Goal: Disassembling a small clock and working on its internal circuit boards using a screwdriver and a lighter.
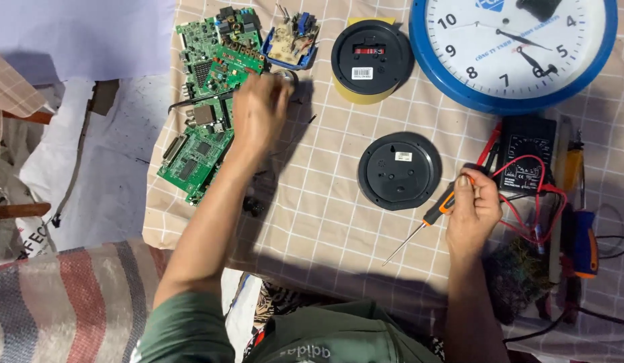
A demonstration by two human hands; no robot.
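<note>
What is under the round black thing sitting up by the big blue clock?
Under the round black disc a yellow roll peeks out at its lower edge and top corner. The rest of the roll, and the checked cloth beneath, are covered.

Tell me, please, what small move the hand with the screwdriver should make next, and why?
Probably swing the screwdriver tip toward the round black case lying beside it. The right hand holds it with the tip pointing away, while the left hand is off at the circuit boards.

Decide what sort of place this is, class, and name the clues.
Probably an informal electronics or clock repair spot on a cloth-covered floor: green circuit boards, a multimeter with red leads, and a screwdriver in the right hand.
</note>
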